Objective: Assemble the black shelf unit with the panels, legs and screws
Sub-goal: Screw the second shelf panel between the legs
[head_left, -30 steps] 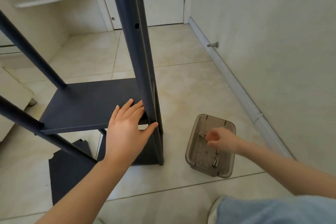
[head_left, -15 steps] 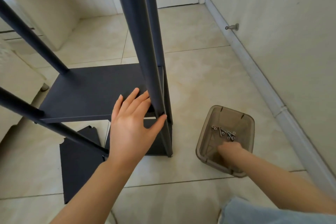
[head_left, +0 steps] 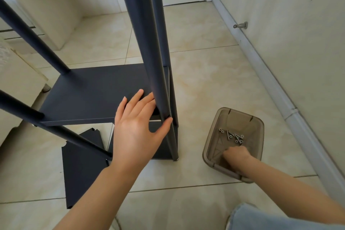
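Observation:
The black shelf unit stands on the tiled floor, with a flat panel (head_left: 93, 91) fixed between upright legs. My left hand (head_left: 138, 129) rests on that panel's near right corner with straight fingers. Its thumb reaches across the front of the near leg (head_left: 149, 52), so the leg stands between thumb and forefinger. My right hand (head_left: 236, 154) is down inside a smoky clear plastic tray (head_left: 209, 147), just short of several silver screws (head_left: 232, 135). Its fingers point down and are hidden. A loose black panel (head_left: 80, 170) lies flat on the floor under the unit.
Two more black legs (head_left: 31, 37) slant in from the left edge. A wall with a baseboard and a metal door stop (head_left: 240, 25) runs along the right. My knee in jeans (head_left: 270, 218) is at the bottom right. A closed door is at the back.
My right hand has dropped from above the tray down into its near end. The camera has tilted down and closer. My left hand has stayed on the panel by the leg.

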